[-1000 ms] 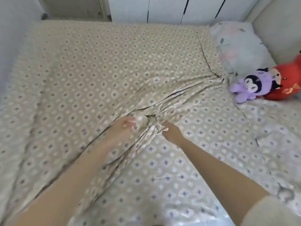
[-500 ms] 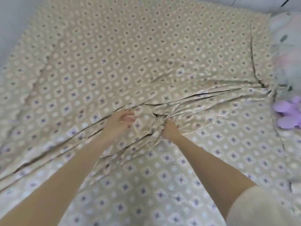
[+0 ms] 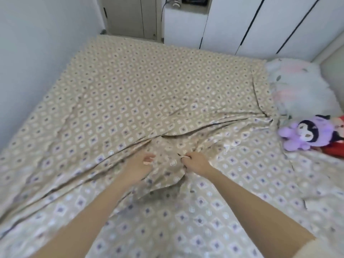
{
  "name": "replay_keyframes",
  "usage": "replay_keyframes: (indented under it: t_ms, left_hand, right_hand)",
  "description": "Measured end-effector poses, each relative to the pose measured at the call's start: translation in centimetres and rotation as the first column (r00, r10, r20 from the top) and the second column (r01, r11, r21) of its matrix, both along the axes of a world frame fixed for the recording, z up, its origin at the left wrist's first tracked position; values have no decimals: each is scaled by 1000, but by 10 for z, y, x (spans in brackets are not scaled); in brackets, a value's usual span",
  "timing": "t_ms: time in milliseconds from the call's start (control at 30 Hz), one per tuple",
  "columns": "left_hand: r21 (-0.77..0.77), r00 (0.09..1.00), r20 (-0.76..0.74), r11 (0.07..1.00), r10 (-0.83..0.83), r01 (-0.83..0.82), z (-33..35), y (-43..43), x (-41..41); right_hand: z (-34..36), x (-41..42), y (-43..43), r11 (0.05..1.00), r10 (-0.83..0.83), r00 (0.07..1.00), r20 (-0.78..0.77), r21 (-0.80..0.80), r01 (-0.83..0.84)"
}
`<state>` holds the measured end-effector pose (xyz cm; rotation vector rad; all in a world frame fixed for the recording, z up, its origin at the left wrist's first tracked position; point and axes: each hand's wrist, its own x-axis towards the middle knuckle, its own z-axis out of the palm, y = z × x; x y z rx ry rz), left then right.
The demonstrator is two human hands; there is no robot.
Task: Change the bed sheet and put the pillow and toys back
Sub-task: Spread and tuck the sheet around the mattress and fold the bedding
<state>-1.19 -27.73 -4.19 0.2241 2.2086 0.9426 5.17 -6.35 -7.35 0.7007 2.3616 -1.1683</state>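
One bed sheet point(image 3: 149, 94), one pillow point(image 3: 301, 86), two plush toys point(image 3: 299, 135) point(image 3: 335, 148), two hands point(image 3: 138, 164) point(image 3: 195, 162).

No words, numbers or signs can be read anywhere; the sheet point(image 3: 149, 94) shows only small diamond shapes.
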Motion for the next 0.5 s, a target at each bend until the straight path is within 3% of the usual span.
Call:
replay_keyframes:
  t_ms: [133, 233, 367, 500]
  left_hand:
    - [-15, 975, -49, 976, -216, 216, 26, -10, 47]
    - [-32, 893, -122, 901, -433, 433, 52, -15, 92]
    - [-72, 846, -265, 884, -463, 462, 64, -27, 144]
    - [-134, 834, -225, 863, -505, 487, 72, -37, 195]
  right_hand:
    - [56, 46, -17, 999, 32, 999, -44, 21, -31]
    - [97, 98, -36, 998, 61, 997, -42, 24, -60]
    - [136, 162, -47, 1000, 16, 997, -75, -19, -17]
    - [166, 226, -52, 998, 8, 993, -118, 65, 0]
